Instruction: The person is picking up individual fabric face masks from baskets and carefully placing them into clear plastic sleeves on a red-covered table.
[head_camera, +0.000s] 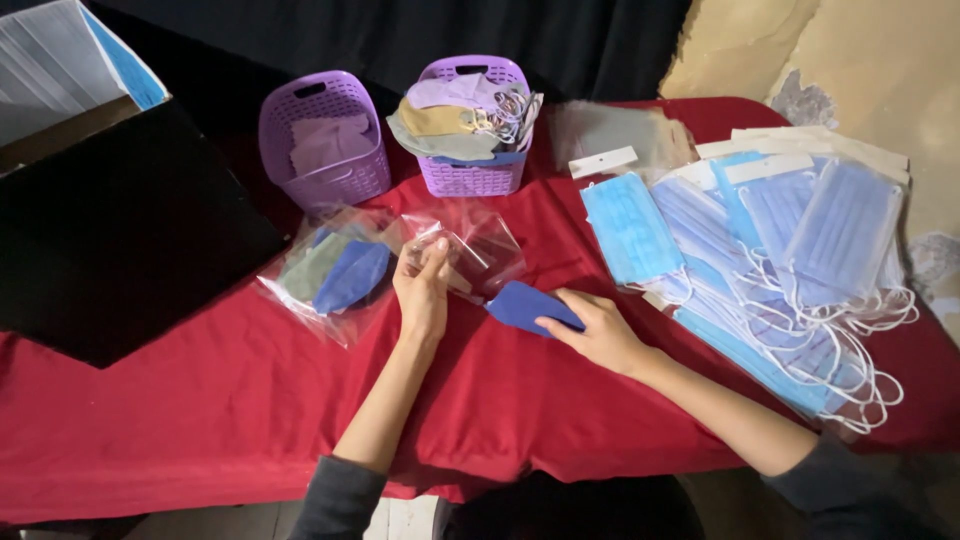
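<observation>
My left hand (423, 285) pinches the edge of a clear plastic bag (480, 255) lying on the red cloth (250, 400), holding its mouth up. My right hand (595, 328) grips a folded dark blue mask (525, 305), whose far end sits at the bag's opening. To the left of my left hand lies a pile of clear bags (335, 272) with a blue mask and a grey-green mask packed inside.
Two purple baskets stand at the back: the left basket (325, 140) holds a lilac mask, the right basket (470, 125) is heaped with coloured masks. Several light blue surgical masks (760, 260) with white loops spread over the right side. A black board (110, 230) lies at left.
</observation>
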